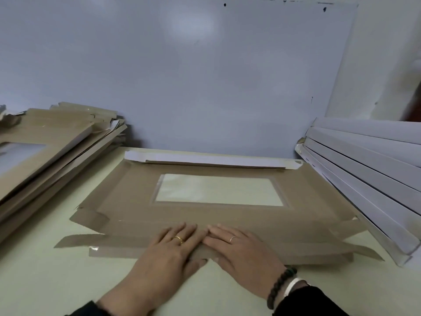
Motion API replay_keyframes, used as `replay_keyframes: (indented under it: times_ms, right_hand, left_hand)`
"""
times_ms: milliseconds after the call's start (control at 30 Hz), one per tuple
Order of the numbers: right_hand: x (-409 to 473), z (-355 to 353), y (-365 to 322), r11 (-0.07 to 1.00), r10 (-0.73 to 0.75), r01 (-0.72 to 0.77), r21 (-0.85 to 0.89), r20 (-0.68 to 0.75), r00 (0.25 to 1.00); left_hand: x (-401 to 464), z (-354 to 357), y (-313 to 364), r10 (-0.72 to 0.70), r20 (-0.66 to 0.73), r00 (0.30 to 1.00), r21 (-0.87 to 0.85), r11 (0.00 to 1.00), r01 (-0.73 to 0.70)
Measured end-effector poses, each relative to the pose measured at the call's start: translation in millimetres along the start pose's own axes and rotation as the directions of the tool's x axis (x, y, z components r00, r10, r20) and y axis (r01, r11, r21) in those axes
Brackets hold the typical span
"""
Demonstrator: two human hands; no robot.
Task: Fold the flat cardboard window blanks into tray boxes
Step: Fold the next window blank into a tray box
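No brand, label or legible writing anywhere on the cardboard or the wall.

Left hand (169, 249) flat, fingers straight and close together, palm pressing down on the near flap (250, 252) of the brown window blank (127, 199); gold ring on one finger. Right hand (241, 249) likewise flat with fingers straight, pressing the same flap just beside the left, fingertips of the two nearly touching; thin ring on one finger, dark bead bracelet (281, 286) and pale bangle at the wrist. Nothing gripped or pinched by either.

Blank spread flat on the pale tabletop (45, 281) directly ahead of and under both hands, brown side up, clear window (218, 190) just beyond the fingertips. Far flap (205, 159) folded over toward the hands, showing its white underside. Corner tabs sticking out to the left of the left hand and to the right of the right hand.

Untidy stack of further brown blanks (52, 142) well to the left of the left hand, one with a window showing. Stack of white-sided folded trays (364, 179) leaning to the right of the right hand, just beside the blank's right edge. Grey-white wall (182, 76) beyond it all.
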State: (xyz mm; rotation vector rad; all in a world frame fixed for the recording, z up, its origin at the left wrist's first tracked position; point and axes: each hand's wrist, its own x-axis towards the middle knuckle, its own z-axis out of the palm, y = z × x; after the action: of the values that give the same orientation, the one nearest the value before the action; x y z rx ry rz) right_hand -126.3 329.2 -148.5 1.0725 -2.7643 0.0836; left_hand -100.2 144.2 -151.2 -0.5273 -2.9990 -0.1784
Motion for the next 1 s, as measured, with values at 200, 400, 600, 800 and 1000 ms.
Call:
replay_keyframes:
  times_ms: [200, 400, 600, 800, 1000]
  right_hand:
    - [-17.1, 0.3, 25.7, 0.995, 0.101, -0.103, 0.016, 0.080, 0.992]
    - [-57.7, -2.6, 74.8, 0.989, 0.146, -0.149, 0.000, 0.189, 0.971]
    - [-100.3, -8.8, 114.5, 0.943, 0.323, -0.330, 0.039, 0.130, 0.937]
    - [-110.5, -9.4, 120.5, 0.851, 0.475, -0.400, 0.340, -0.172, 0.863]
    - [-99.4, -11.2, 115.0, 0.818, 0.567, -0.460, 0.345, -0.348, 0.747]
  left_hand:
    - [-14.0, 4.8, -48.9, -0.097, 0.068, 0.993, -0.026, 0.995, 0.099]
    - [-39.5, 1.0, -93.9, -0.148, 0.023, 0.989, -0.158, 0.976, 0.149]
    - [-50.8, -4.4, -122.7, -0.221, -0.078, 0.972, -0.436, 0.884, 0.166]
    - [-58.1, -8.2, -129.5, -0.311, -0.190, 0.931, -0.512, 0.841, 0.176]
    - [-59.9, -14.3, -120.7, -0.437, -0.364, 0.822, -0.377, 0.877, 0.299]
